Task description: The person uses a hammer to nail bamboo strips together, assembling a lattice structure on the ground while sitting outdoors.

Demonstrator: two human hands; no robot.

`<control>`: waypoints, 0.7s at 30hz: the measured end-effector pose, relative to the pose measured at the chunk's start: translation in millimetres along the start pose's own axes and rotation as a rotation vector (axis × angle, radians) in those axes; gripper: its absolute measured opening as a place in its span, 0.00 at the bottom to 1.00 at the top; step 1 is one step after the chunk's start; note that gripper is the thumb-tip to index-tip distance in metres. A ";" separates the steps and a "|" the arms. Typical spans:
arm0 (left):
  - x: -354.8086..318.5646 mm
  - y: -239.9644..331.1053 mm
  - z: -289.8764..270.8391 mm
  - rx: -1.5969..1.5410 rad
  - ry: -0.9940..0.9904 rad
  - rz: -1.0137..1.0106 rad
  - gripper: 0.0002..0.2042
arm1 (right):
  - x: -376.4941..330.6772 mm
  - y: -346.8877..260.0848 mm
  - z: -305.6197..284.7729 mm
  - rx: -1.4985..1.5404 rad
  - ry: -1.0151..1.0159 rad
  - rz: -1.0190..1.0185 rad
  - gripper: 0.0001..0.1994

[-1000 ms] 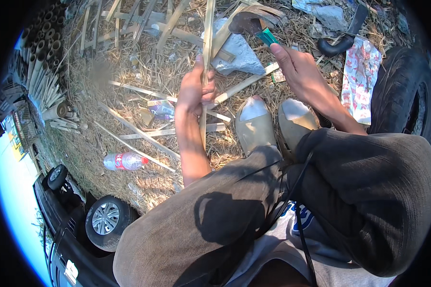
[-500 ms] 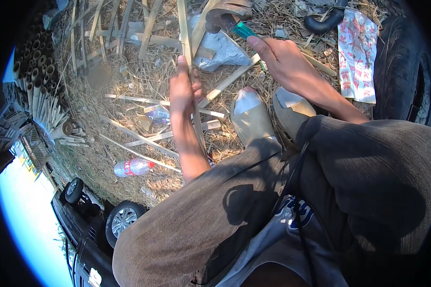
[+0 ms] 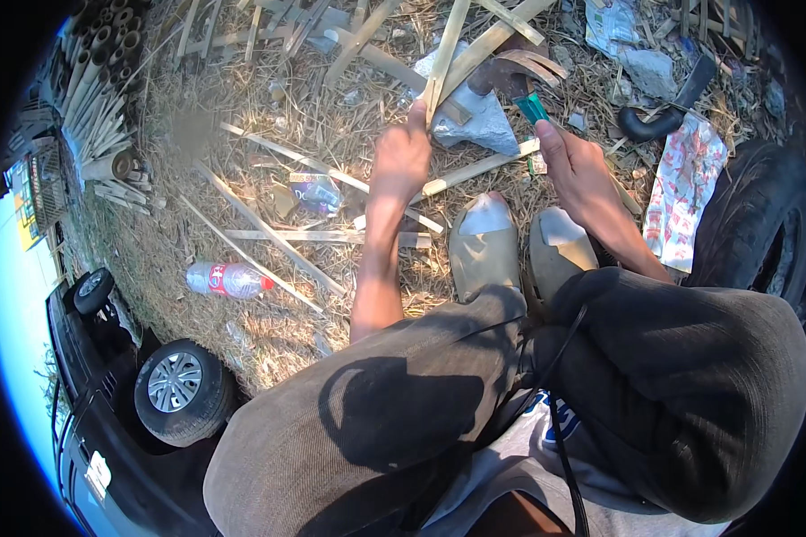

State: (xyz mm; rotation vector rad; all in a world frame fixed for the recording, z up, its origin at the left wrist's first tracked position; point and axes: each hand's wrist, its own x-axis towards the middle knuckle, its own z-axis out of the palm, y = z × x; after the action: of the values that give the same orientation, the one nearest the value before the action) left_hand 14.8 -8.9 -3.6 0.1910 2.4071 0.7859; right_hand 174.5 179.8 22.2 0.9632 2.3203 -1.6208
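Straw-covered ground point(image 3: 242, 295) strewn with bamboo offcuts, a plastic bottle point(image 3: 227, 279) and a car point(image 3: 125, 421) at left. Left hand point(image 3: 401, 159) is closed around an upright bamboo strip point(image 3: 442, 55) (above the shoes point(image 3: 484, 246)). Right hand point(image 3: 578, 163) clasps a green-handled knife point(image 3: 519, 89), blade at the strip.

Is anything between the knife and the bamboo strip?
Nothing visible is. The left hand grips the bamboo strip, the right hand holds the green-handled knife, and its blade sits right beside the strip. I cannot tell if they touch.
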 end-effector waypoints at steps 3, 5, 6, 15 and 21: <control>-5.4 9.2 -5.5 0.072 -0.036 0.076 0.38 | -4.1 -6.6 3.1 0.076 -0.022 0.004 0.27; -5.4 12.8 -2.0 0.005 -0.071 0.000 0.36 | -2.0 -2.5 -1.0 -0.041 -0.007 -0.011 0.26; -6.7 13.0 -0.8 -0.015 -0.059 0.002 0.36 | -2.1 -4.9 -2.3 -0.061 -0.022 -0.001 0.26; -6.5 8.8 4.8 -0.001 -0.022 -0.032 0.39 | -1.0 -22.2 -0.7 -0.097 0.040 -0.115 0.29; -3.0 3.5 -3.0 -0.036 -0.100 0.028 0.42 | 8.4 -50.7 1.1 -0.102 0.026 -0.296 0.27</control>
State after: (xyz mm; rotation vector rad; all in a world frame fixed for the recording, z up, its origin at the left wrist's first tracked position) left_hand 15.3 -8.4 1.8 0.2441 2.2994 0.8125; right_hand 138.3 171.6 57.8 0.6471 2.6372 -1.5741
